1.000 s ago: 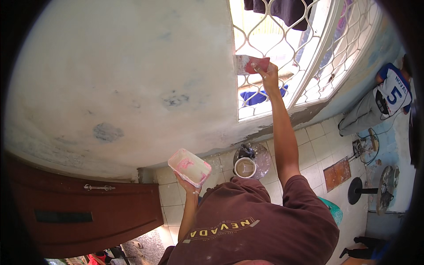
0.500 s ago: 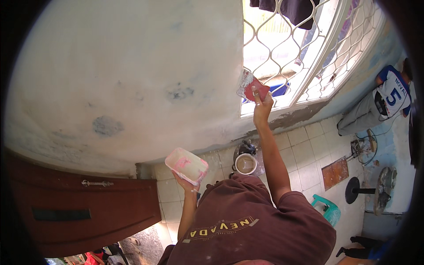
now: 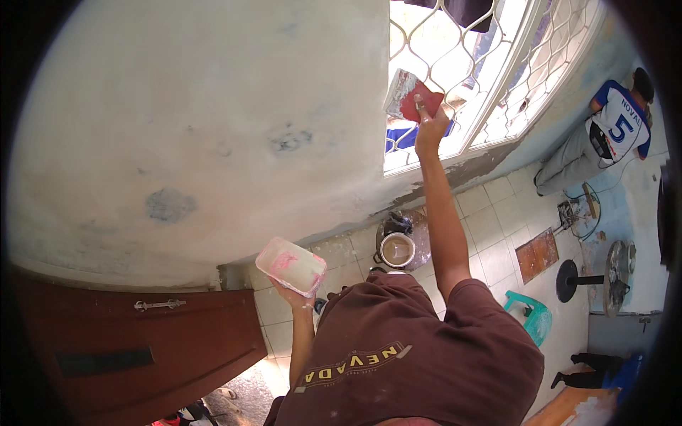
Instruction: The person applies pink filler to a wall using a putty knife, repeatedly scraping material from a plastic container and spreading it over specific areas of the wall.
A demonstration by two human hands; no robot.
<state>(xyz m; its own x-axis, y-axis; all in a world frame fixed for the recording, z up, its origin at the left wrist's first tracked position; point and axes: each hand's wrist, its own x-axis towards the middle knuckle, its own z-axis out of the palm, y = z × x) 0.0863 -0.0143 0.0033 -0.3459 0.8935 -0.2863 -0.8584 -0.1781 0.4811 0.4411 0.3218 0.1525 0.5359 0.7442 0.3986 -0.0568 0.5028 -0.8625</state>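
Note:
My right hand (image 3: 429,133) is raised, its fingers closed round a red putty knife (image 3: 419,103) with whitish filler smeared over its broad blade. The blade is near the wall's edge, in front of the white window grille (image 3: 455,78); whether it touches is unclear. Lower left, my left hand (image 3: 295,297) supports a rectangular plastic tub (image 3: 307,270) from beneath, its fingers partly hidden. Pinkish putty clings to the tub's inside and rim. Before me stands a pale plastered wall (image 3: 234,85) bearing grey-blue rough patches (image 3: 170,204).
A round bucket (image 3: 397,250) stands on the tiled floor by the wall. At left is a brown door (image 3: 199,334). To the right are a green stool (image 3: 543,325), a fan (image 3: 616,278) and a person (image 3: 618,131) facing the far wall. Another person's legs (image 3: 593,369) show lower right.
My right hand and the putty knife have moved up along the window's edge. The tub in my left hand has shifted slightly left. The view has tilted a little.

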